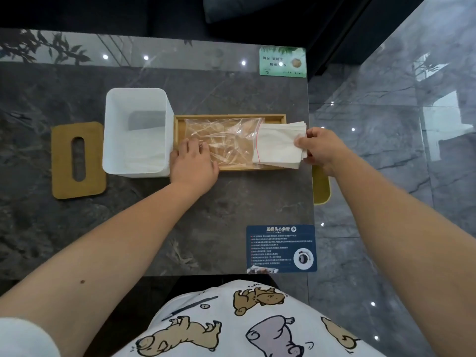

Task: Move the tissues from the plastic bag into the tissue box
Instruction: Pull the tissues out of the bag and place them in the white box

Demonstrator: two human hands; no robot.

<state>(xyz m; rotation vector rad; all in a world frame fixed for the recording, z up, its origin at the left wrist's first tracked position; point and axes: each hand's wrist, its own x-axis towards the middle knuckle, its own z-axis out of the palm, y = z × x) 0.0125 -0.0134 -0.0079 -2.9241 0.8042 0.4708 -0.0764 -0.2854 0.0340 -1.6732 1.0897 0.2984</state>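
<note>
Fingers [300, 143] of the right hand [320, 150] pinch the outer end of the tissues [277, 146], a white stack half out of the plastic bag [224, 143] mouth. Left hand [194, 166] lies flat, fingers spread, pressing the bag's closed end into the wooden tray [229, 117]. Just left stands the tissue box [136, 132], open; it appears to hold white tissue already. Its slotted lid [78, 161] lies beside it. Print on the green card [282, 62] and blue card [281, 248] is illegible.
</note>
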